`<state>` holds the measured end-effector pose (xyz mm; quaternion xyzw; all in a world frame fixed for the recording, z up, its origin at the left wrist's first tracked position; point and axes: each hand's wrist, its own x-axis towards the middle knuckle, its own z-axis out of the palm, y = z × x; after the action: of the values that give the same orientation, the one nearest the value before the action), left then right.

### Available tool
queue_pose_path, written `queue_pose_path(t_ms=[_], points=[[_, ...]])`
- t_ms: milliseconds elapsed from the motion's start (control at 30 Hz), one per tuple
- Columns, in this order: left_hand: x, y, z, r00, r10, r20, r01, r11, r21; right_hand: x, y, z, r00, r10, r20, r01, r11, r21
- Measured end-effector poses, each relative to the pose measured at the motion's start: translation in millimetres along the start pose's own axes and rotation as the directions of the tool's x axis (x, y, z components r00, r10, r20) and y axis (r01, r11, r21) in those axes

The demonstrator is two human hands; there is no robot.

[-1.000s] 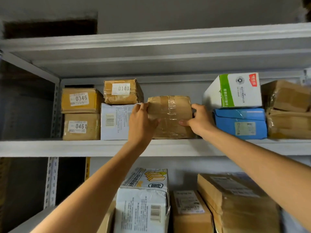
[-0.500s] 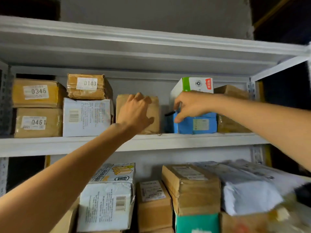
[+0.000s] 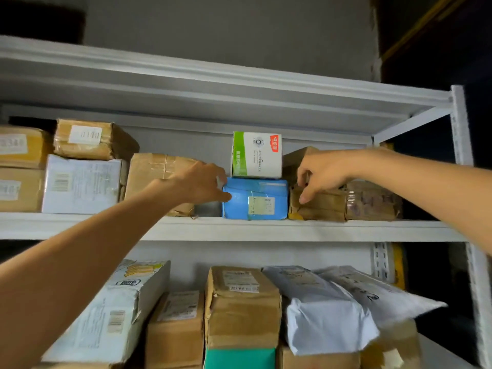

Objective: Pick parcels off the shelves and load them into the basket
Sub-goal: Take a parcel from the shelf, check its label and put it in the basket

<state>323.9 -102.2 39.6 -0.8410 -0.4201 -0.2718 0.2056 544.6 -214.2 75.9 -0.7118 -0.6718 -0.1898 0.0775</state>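
A blue parcel (image 3: 255, 199) with a small label lies on the middle shelf (image 3: 332, 230), and a white and green box (image 3: 257, 155) sits on top of it. My left hand (image 3: 202, 185) grips the blue parcel's left edge, thumb on its front face. My right hand (image 3: 322, 174) hovers at the parcel's right side, its fingers loosely curled. The index finger touches the brown taped parcel (image 3: 322, 206) next to it. A brown taped parcel (image 3: 154, 177) stands just left of my left hand. No basket is in view.
More brown boxes (image 3: 90, 139) and a white box (image 3: 82, 185) fill the left of the middle shelf. Below are a white carton (image 3: 111, 318), brown boxes (image 3: 242, 307), grey mailer bags (image 3: 324, 310) and a teal box (image 3: 239, 358). A white upright post (image 3: 460, 129) bounds the right end.
Both hands left the brown taped parcel and moved right to the blue parcel. The left hand now grips its left edge, and the view has swung to the right.
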Motion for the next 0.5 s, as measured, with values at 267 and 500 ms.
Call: queue_pose_path(t_ms=[267,500], points=[[25,12,-4,0.988,-0.152,-0.036,0.147,0.984,-0.103,10,35,8,0.978,-0.041,-0.207,0.076,0.984,0.164],[47,21,7,0.954,-0.282,-0.097,0.182,0.808,-0.56,38,20,26,0.917,0.1,-0.387,0.077,0.906,0.416]])
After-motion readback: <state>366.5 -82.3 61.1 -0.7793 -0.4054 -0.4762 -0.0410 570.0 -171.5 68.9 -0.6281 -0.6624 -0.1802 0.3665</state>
